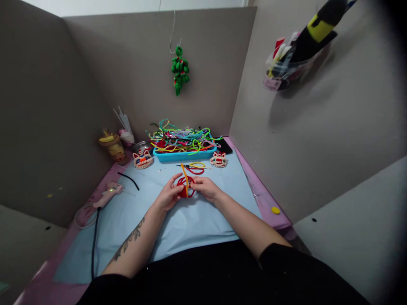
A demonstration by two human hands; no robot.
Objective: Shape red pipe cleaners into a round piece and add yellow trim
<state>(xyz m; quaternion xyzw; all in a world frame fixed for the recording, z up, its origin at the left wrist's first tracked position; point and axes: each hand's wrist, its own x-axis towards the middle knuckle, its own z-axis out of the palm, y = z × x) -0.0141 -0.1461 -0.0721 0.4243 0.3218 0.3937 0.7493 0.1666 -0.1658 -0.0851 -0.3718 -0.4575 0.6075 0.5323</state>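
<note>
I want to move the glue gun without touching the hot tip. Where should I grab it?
Grip the pink glue gun by its handle, the end where the black cord leaves, coming from the near left. Its nozzle points right, toward the mat's middle.

A red pipe-cleaner ring (186,187) sits between both hands, raised just above the pale blue worktop (190,224) near its middle. It is bent into a rough loop, with a denser red clump at its lower edge, though the detail there is too small to read surely. An orange pipe cleaner (185,173) crosses the ring's front and rises tilted up and to the left, its upper end free.
</note>
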